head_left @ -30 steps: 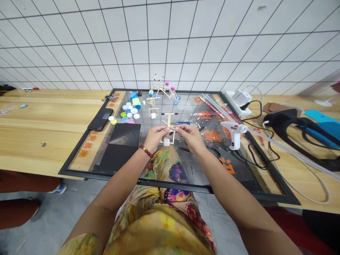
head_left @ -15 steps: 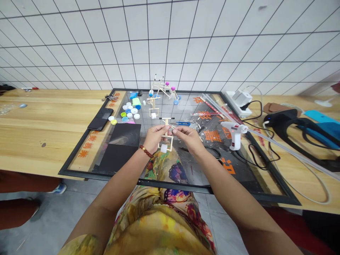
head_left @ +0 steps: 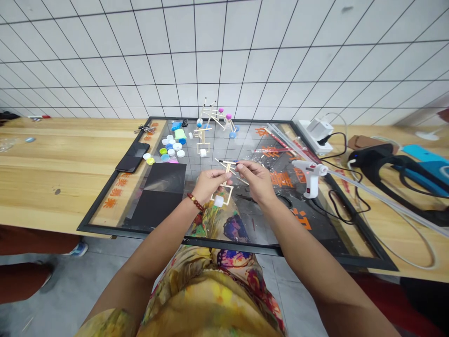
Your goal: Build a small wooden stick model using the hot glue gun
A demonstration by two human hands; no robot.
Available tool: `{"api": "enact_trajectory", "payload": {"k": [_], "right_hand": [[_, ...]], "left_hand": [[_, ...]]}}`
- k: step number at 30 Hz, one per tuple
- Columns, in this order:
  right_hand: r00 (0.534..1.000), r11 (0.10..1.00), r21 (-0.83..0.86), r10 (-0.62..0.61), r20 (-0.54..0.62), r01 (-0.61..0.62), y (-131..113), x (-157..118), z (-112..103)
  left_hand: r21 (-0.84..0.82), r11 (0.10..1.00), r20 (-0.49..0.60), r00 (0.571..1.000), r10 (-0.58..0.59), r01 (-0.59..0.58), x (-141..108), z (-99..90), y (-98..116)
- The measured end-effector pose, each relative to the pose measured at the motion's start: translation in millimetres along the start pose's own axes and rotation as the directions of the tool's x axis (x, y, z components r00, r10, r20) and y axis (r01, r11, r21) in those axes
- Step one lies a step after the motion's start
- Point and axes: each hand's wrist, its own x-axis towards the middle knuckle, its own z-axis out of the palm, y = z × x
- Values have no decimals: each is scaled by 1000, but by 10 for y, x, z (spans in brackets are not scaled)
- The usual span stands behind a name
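Between the thumb and fingers of my left hand (head_left: 213, 186) is a small wooden stick frame (head_left: 227, 195), above the glass board. A white cap-like piece (head_left: 219, 201) sits at its lower end, inside the square part. Across the top runs a thin crossbar (head_left: 224, 161) with dark ends. My right hand (head_left: 257, 180) is closed in a pinch at the right end of that crossbar; the fingertips hide the exact contact. Behind the hands stands a similar stick frame (head_left: 202, 146) with its own white piece. Scissors (head_left: 245, 198) lie under my right hand.
Bottle caps (head_left: 170, 146) cluster at the left, near a phone (head_left: 133, 157) and black sheets (head_left: 157, 192). A white glue gun (head_left: 310, 178) with its cord stands at the right, before a power strip (head_left: 317, 135). A larger stick model (head_left: 213, 114) stands at the back.
My right hand has moved from the middle of the stick frame up and right to the crossbar's end. The frame has tilted and shifted slightly right in my left hand.
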Motion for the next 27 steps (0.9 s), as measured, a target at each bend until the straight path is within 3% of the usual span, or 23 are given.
{"api": "enact_trajectory", "payload": {"k": [13,17,20,23,27], "right_hand": [[999,1000,26,2,42,-3,78,33,-36],[996,995,-57,-83,-40,80,102,43,-43],[954,932,-240,-292,-61,270,83,34,-56],[867,780,-421,-496,34,463,37,14,-71],[811,678,-486,-573,118,551,3,-11,-74]], "left_hand": [[-39,998,1,999,-44,44,-14,22,10],[-73,996,-37,998,-58,55,-11,28,19],[-78,995,-46,997,-61,57,-15,37,33],[-60,996,-44,996,-74,71,-25,47,50],[-34,995,-38,995,-96,95,-35,60,62]]}}
